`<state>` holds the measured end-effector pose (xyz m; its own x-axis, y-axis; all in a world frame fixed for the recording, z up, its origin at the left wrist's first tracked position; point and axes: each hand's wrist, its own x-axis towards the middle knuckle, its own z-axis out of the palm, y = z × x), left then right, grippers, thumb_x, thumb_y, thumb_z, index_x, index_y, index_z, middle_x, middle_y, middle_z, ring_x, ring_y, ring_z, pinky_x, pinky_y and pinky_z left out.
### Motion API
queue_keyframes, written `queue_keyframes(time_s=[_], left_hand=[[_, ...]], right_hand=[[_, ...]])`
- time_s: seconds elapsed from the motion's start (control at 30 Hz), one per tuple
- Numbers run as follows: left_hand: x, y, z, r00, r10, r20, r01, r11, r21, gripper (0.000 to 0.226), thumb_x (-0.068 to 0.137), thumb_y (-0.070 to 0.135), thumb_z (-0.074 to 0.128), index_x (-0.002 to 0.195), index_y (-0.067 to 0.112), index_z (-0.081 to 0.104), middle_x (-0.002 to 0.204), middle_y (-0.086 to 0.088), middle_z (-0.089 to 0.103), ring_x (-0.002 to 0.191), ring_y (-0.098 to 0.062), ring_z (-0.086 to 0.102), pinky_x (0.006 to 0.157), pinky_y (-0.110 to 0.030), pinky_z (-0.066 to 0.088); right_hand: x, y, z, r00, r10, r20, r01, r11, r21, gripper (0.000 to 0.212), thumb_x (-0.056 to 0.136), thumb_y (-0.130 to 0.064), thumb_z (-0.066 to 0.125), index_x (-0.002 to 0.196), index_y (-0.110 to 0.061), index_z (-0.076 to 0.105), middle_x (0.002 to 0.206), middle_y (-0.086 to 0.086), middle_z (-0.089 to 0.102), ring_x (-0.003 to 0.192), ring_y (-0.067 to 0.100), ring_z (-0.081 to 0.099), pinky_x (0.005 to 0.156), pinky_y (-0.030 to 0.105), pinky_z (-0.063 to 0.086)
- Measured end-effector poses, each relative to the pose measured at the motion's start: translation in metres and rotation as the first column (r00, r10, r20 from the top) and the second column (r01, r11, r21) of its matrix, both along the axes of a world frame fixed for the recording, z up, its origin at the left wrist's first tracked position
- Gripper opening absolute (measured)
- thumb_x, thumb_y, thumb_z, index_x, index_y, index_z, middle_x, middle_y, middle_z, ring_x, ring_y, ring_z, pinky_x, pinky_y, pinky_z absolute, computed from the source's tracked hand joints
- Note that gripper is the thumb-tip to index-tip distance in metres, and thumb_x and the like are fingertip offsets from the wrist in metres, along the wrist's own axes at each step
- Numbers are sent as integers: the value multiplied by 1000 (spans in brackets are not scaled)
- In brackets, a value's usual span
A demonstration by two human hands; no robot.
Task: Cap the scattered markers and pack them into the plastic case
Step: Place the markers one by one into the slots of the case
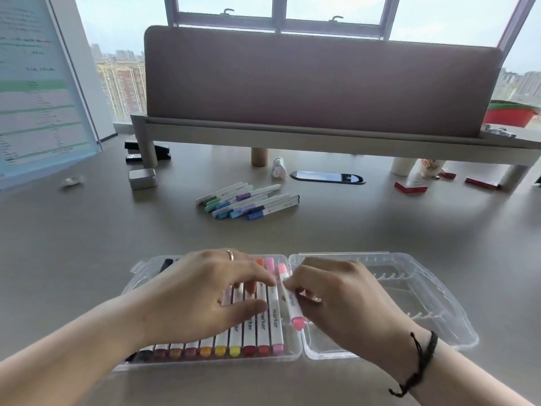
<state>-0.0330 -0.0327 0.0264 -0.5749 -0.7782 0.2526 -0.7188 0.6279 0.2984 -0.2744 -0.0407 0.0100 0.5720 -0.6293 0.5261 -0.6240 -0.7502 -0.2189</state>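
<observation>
A pink marker (288,297) lies tilted at the right end of the row of capped markers (260,332) in the left half of the open plastic case (439,326), which sits near the front edge of the bench (87,244). The right hand (342,300) pinches this marker's barrel with curled fingers. The left hand (205,291) rests on the packed row, fingers loosely spread. A loose pile of blue, green and purple markers (248,200) lies well apart, toward the bench's far edge.
</observation>
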Motion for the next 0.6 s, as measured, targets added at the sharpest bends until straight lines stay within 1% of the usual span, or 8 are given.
queue_keyframes(time_s=[0.07, 0.13, 0.23, 0.33, 0.4, 0.47, 0.53, 0.6], left_hand=[[0, -1, -2, 1000, -19, -2, 19, 999, 31, 39, 92, 67, 53, 128, 52, 56, 108, 40, 55, 107, 15, 52, 89, -10, 43], [0, -2, -3, 1000, -21, 2, 21, 999, 40, 42, 93, 68, 50, 131, 51, 55, 114, 38, 54, 113, 15, 49, 94, -16, 45], [0, -3, -4, 1000, -23, 10, 23, 999, 32, 39, 94, 63, 51, 131, 50, 57, 120, 36, 54, 117, 15, 46, 97, -12, 41], [1, -4, -5, 999, -40, 28, 39, 999, 7, 36, 96, 57, 54, 130, 49, 58, 124, 34, 55, 121, 17, 42, 98, -6, 34], [1, -5, -6, 997, -60, 41, 60, 998, -6, 33, 96, 55, 56, 129, 49, 60, 124, 34, 56, 121, 15, 42, 98, -9, 35], [1, -5, -7, 995, -81, 63, 82, 997, -13, 32, 96, 56, 54, 127, 51, 60, 124, 35, 55, 122, 14, 42, 99, -14, 38], [0, -5, -7, 992, -97, 85, 99, 995, -12, 30, 97, 59, 50, 126, 56, 58, 125, 35, 52, 121, 13, 41, 98, -18, 40], [0, -4, -5, 989, -111, 100, 111, 994, -1, 30, 97, 60, 48, 126, 62, 54, 126, 34, 50, 118, 12, 41, 95, -20, 41]], right_hand=[[1, -1, 0, 1000, -16, 23, 15, 998, 61, 9, 79, -23, 73, 87, -26, 69, 74, -11, 64, 62, 10, 59, 49, 35, 51], [-1, -2, 2, 997, -36, 69, 26, 988, 151, 15, 78, -27, 76, 93, -30, 72, 77, -14, 67, 68, 6, 61, 55, 31, 53], [-3, -3, 2, 998, -41, 54, 27, 973, 229, 19, 82, -32, 75, 101, -34, 75, 83, -19, 68, 76, -1, 63, 65, 26, 54], [-5, -3, 1, 999, -39, 38, 28, 966, 257, 18, 85, -35, 69, 101, -34, 76, 91, -23, 70, 82, -3, 65, 71, 24, 55], [-7, -2, 1, 999, -42, 27, 33, 961, 273, 18, 86, -35, 67, 101, -33, 76, 97, -24, 70, 87, -4, 66, 76, 23, 54], [-7, -2, 1, 999, -38, 27, 29, 958, 286, 15, 87, -35, 67, 99, -32, 77, 98, -23, 69, 91, -4, 65, 78, 23, 54], [-6, -2, 1, 998, -47, 46, 31, 952, 304, 20, 87, -45, 65, 95, -32, 77, 98, -24, 67, 92, -1, 65, 78, 27, 54], [-5, -2, 0, 993, -80, 83, 49, 947, 317, 32, 82, -60, 62, 93, -33, 76, 98, -26, 65, 93, -1, 65, 77, 30, 54]])
